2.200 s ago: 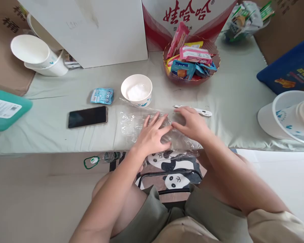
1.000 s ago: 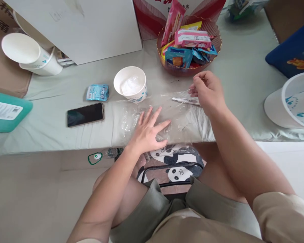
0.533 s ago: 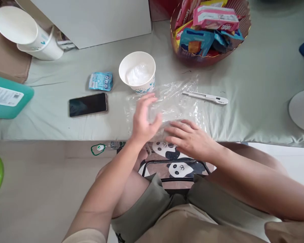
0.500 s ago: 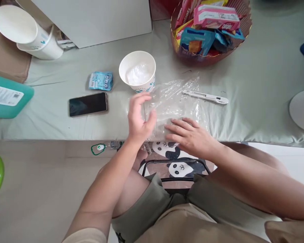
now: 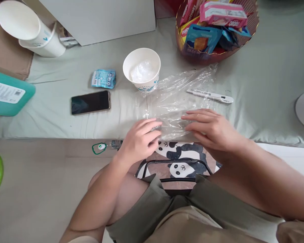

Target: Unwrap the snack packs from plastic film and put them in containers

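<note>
A clear plastic bag [image 5: 172, 96] lies crinkled on the cloth-covered surface in front of me. My left hand [image 5: 143, 138] rests at its near left edge, fingers stretched toward the right. Over the near right part is my right hand [image 5: 209, 128], its fingers spread and pointing left across the film. Both hands touch or hover just over the bag. Just beyond the bag's left side stands a white paper cup [image 5: 142, 69] with crumpled clear plastic inside. A white utility knife [image 5: 210, 96] lies partly on or under the bag's right side.
Left of the cup are a blue packet [image 5: 103, 78] and a phone [image 5: 90, 102]. A basket [image 5: 205, 55] of snacks stands at the back. Stacked paper cups [image 5: 44, 47], a white box [image 5: 103, 20] and a green container [image 5: 17, 98] are at left. The surface's front edge runs below my hands.
My left hand has come down toward me, from beside the cup to the bag's near edge. My right hand has shifted right and lifted slightly. The bag's far corner now reaches farther right.
</note>
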### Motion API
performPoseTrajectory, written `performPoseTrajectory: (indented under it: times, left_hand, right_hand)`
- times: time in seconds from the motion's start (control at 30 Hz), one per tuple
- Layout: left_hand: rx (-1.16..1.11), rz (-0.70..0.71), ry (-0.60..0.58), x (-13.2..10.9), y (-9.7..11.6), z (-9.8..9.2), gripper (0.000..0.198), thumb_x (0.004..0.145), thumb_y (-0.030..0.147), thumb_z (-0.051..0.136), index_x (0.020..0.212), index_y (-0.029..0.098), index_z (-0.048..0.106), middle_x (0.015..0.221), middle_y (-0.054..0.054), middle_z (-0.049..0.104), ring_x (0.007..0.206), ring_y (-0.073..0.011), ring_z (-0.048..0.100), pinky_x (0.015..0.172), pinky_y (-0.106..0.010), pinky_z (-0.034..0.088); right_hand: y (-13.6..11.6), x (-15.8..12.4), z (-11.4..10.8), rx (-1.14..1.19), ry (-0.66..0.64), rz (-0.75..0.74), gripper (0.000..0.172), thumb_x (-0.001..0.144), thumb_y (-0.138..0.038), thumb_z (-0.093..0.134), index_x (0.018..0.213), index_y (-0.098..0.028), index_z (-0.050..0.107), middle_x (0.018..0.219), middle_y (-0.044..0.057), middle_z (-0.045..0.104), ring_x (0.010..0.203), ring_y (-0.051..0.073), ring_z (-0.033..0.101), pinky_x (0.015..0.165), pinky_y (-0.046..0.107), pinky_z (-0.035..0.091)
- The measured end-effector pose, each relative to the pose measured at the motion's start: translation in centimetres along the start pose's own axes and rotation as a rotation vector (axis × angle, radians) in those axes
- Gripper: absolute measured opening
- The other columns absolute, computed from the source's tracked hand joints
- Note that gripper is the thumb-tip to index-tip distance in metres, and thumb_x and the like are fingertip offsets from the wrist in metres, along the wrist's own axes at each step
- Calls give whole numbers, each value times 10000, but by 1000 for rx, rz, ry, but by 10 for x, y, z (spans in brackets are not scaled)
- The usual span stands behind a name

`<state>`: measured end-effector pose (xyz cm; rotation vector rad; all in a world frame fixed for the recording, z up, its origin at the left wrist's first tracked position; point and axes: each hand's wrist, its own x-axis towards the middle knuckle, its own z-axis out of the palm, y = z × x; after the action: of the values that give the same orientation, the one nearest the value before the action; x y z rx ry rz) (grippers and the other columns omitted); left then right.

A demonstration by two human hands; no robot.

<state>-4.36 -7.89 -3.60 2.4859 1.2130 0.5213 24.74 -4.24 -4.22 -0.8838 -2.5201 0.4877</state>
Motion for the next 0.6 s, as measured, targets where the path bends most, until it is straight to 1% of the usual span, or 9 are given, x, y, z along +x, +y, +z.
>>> performPoseTrajectory:
  times: [0.07,0.13,0.23,0.3,0.33,0.4,0.47,0.53,0.6]
  left_hand:
    - [-192,-67,148,-1,-5,-6,213,903,132,564,832,206,750,1024,-68,820,994,-222,779,888,-379,648]
    - [-386,-205,248,0,-7,-11,197,914,185,579,830,207,757,899,-50,825,820,-188,785,764,-328,656]
    - [-654,-416,340,1,-8,-15,212,930,286,593,847,197,766,839,-49,822,748,-185,784,683,-306,653]
    - [-774,-494,362,4,-10,-15,222,917,341,623,838,188,763,803,-52,815,713,-184,779,633,-290,643]
    - [-800,-518,366,6,-11,-15,214,896,359,653,832,184,759,781,-52,810,693,-183,774,613,-282,638]
    - [-802,-567,380,9,-15,-15,199,843,374,715,807,181,747,715,-43,789,620,-170,748,565,-263,617]
    - [-795,-620,408,10,-19,-16,198,812,372,743,768,180,734,611,-20,737,487,-136,672,467,-232,555]
    - [-814,-647,427,11,-24,-18,218,813,388,742,745,181,732,523,5,668,384,-102,568,385,-211,468]
    - [-879,-601,372,10,-28,-21,246,756,425,789,789,184,753,532,2,670,404,-105,569,399,-217,471]
  right_hand:
    - [8,0,-13,76,81,107,217,923,-230,576,1044,-275,750,1232,67,778,1136,291,742,968,495,606]
    - [18,0,-25,159,184,224,212,894,-301,653,1087,-285,740,1166,72,789,1067,289,756,955,499,612]
    - [29,0,-34,366,268,310,304,808,-496,787,1027,-291,739,1090,73,799,1115,322,738,1018,548,584]
    - [31,0,-33,515,254,332,367,754,-610,815,912,-288,734,1009,69,807,1102,333,741,1024,571,578]
    - [30,1,-31,560,259,355,367,763,-628,807,856,-283,724,946,64,807,1052,321,754,1009,565,584]
    - [26,2,-25,599,355,415,334,839,-596,764,784,-274,699,795,39,786,871,262,772,937,514,611]
    - [23,4,-20,652,526,446,314,901,-551,726,761,-274,675,639,-8,720,649,193,728,843,448,628]
    - [21,6,-17,738,660,454,327,898,-572,727,762,-286,645,508,-57,612,444,144,601,668,384,615]
    - [21,9,-16,795,710,509,365,870,-619,736,765,-291,615,448,-82,525,330,116,449,455,326,511]
